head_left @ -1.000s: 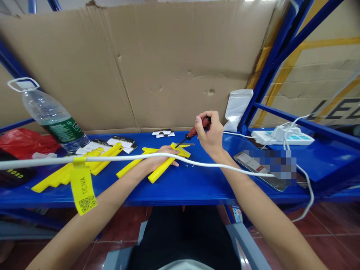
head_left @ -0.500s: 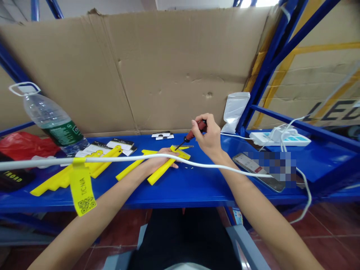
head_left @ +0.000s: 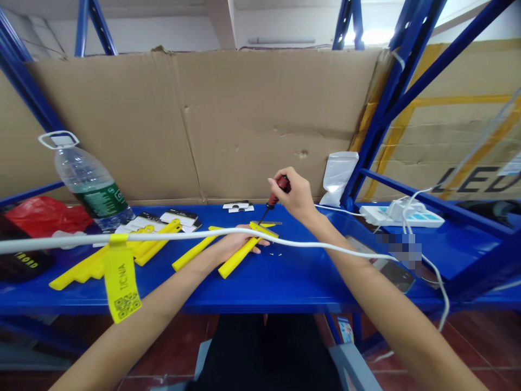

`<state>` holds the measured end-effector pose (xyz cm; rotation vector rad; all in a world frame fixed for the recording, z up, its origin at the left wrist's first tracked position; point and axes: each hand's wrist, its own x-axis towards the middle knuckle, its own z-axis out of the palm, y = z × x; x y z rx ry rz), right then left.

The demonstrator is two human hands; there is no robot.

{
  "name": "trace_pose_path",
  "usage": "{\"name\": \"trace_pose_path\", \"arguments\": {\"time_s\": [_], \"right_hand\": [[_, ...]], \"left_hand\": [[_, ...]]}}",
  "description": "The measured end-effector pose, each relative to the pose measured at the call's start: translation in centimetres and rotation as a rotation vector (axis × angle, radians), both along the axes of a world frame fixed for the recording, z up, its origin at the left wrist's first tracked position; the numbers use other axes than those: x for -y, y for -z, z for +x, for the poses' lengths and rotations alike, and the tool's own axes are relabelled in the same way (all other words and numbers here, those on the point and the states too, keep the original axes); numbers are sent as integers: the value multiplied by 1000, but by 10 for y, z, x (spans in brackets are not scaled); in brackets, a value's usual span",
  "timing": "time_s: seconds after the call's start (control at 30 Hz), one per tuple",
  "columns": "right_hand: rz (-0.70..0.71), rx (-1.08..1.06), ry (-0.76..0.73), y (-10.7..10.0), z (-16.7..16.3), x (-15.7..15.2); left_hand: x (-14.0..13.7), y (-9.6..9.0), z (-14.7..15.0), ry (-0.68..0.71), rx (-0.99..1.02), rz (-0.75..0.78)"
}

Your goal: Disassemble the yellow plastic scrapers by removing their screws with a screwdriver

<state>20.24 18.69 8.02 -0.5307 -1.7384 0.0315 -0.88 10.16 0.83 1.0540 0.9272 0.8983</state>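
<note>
Left hand (head_left: 236, 241): one, bare, slender, partly hidden from view; fingers (head_left: 256, 250) slim. Left forearm (head_left: 163, 309): one, bare from wrist to lower edge of view, smooth, narrow at the wrist, widening gradually. Right hand (head_left: 299, 196): one, bare, slim, with a rounded back. Right forearm (head_left: 368, 290): one, bare over its visible length, plain, same taper as its pair. Trousers (head_left: 268, 355): black or nearly so, plain, covering both thighs; seams and weave lost in the dark cloth.
</note>
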Motion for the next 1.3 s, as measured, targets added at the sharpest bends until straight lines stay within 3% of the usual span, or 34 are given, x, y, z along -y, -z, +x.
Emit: {"name": "trace_pose_path", "arguments": {"time_s": [0.13,0.4,0.7,0.93,1.3], "right_hand": [[19,77,-104,2,-9,-4],[107,-191,107,11,5,11],[64,-143,1,12,0,18],[114,-156,-29,10,-3,25],[100,-136,21,12,0,20]], "left_hand": [[-2,5,-3,13,41,40],[-19,25,-13,24,10,33],[-13,16,-11,15,-17,13],[-15,17,-11,-10,-35,11],[-11,14,-9,-16,-33,19]]}}
